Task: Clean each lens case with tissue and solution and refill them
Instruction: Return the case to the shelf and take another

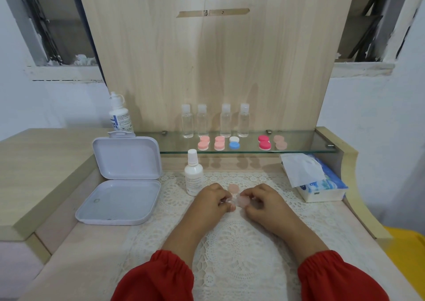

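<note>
A pale wooden dressing table [41, 162] with a tall back panel fills the view, a lace mat [241, 250] spread over its lower surface. Over the mat both hands meet on one pale, translucent lens case [240, 201]: the left hand [210, 200] pinches its left end with curled fingers, the right hand [261, 201] curls round its right end — the knuckles hide most of the case, so whether its caps are on cannot be told. Just behind it a peach cap [234, 188] lies flat on the mat. Red sleeves [158, 277] are cut off by the bottom edge.

A white solution bottle [193, 174] stands left of the hands, beside an open white box [122, 181] whose lid leans upright. On the glass shelf [299, 147] sit five more lens cases [234, 142] in pink, blue-and-white, red and peach, with four clear bottles [215, 121] behind them. A second labelled bottle [120, 114] stands at the shelf's left end, its print too blurred to read. A tissue pack [319, 181] lies at the right, one sheet pulled up.
</note>
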`<state>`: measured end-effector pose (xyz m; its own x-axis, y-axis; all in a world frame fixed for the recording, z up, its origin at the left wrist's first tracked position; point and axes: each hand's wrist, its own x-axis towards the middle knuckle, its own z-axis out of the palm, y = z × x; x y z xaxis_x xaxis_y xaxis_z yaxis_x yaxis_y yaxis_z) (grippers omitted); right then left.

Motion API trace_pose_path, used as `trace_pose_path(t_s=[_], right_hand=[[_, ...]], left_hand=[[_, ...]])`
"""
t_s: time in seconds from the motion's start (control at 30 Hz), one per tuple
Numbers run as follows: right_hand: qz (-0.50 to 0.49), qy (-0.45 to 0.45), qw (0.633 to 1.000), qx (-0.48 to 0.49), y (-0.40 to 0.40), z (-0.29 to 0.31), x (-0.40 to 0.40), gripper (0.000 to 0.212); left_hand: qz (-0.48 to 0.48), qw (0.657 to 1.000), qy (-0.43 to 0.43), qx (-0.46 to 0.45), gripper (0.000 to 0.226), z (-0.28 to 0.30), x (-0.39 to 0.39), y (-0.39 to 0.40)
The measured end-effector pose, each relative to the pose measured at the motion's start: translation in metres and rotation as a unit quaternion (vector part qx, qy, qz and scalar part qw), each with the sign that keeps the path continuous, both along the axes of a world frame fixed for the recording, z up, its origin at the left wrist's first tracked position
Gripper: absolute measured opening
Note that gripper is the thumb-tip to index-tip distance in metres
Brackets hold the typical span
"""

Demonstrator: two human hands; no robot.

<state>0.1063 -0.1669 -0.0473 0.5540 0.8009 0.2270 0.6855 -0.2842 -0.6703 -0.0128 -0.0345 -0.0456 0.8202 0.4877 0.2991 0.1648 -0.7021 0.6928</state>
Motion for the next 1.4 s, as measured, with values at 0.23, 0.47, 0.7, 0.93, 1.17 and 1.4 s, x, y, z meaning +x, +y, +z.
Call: trace_pose_path(t_s=[0.23,0.47,0.7,0.93,1.17,1.4], right_hand=[[-0.012,-0.005,1.0,-0.002,-0.0004,0.0018,-0.0009,0.025],[-0.033,0.013,0.999,0.004,0.0007,0.0049,-0.0035,0.027],[-0.025,0.021,0.999,0.004,-0.0015,0.0064,-0.0054,0.039],[-0.01,0.0,1.0,0.001,-0.0017,0.0048,-0.0037,0.031],[-0.011,0.003,1.0,0.003,-0.0019,0.0055,-0.0021,0.019],[-0.073,0.045,0.995,0.05,0.0002,0.0051,0.0014,0.015]], left_hand=[[0.001,1.0,-0.003,-0.003,0.023,-0.0003,-0.0003,0.0005],[0.002,1.0,-0.002,0.007,0.022,-0.0003,-0.0001,0.0006],[0.0,1.0,0.0,0.01,0.023,-0.0011,-0.001,0.0004],[0.003,1.0,0.003,0.002,0.023,-0.0004,-0.0012,-0.0003],[0.005,1.0,0.004,0.001,0.023,0.0002,-0.0018,-0.0009],[0.011,1.0,0.008,-0.001,0.023,0.0003,-0.0027,-0.0016]])
